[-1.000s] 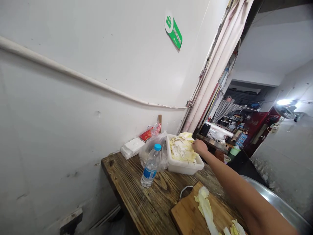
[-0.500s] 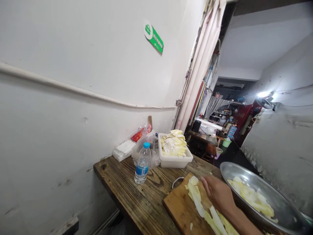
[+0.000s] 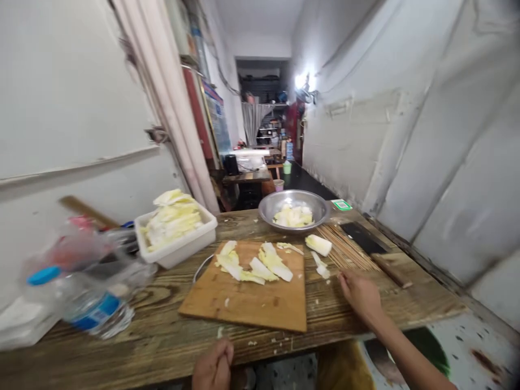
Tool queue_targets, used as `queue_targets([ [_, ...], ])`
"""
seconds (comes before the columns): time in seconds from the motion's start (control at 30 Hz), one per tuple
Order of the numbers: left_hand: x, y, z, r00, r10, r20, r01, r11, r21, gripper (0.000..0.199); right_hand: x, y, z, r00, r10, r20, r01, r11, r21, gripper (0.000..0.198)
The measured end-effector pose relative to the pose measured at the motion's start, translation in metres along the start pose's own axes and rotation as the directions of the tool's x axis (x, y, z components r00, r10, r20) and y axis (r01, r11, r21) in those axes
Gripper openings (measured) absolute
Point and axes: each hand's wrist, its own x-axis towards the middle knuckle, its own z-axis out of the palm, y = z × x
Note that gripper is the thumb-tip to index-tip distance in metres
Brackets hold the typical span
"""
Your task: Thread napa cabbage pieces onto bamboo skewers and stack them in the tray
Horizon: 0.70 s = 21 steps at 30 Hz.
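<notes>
My left hand (image 3: 213,364) is curled closed at the table's front edge, below the cutting board; nothing shows in it. My right hand (image 3: 361,295) rests low over the table with its fingers bent in, close to the near ends of the bamboo skewers (image 3: 345,249). Whatever its fingertips may hold is hidden. Several pale yellow cabbage leaves (image 3: 268,265) lie on the wooden cutting board (image 3: 252,306). A white cabbage core (image 3: 319,245) and a leaf scrap (image 3: 320,266) lie between the board and the skewers.
A cleaver (image 3: 365,238) lies right of the skewers. Behind the board stands a metal bowl (image 3: 266,208) with cut cabbage. To the left are a white tub (image 3: 182,246) heaped with skewered leaves, a water bottle (image 3: 91,309) and plastic bags (image 3: 77,244). A wall runs along the right.
The view has swung right and levelled, bringing the skewers, the cleaver and my left hand into sight. My right hand has gone from above the board to beside the skewers.
</notes>
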Motion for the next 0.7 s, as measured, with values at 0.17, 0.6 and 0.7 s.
queue_targets([
  [0.17,0.053,0.004,0.026,0.963,0.173,-0.208,-0.153,0.982,0.11,0.023,0.005,0.049,-0.001,0.992,0.117,0.047,-0.112,0.99,-0.085,0.024],
  [0.6,0.056,0.002,0.037,0.962,0.261,-0.083,-0.243,0.953,0.181,0.025,0.036,0.06,0.02,0.955,0.169,0.245,-0.117,0.97,-0.213,0.026],
  [0.7,0.057,0.002,0.038,0.962,0.256,-0.095,-0.237,0.956,0.17,0.025,0.035,0.067,0.012,0.961,0.148,0.234,-0.098,0.973,-0.211,0.028],
])
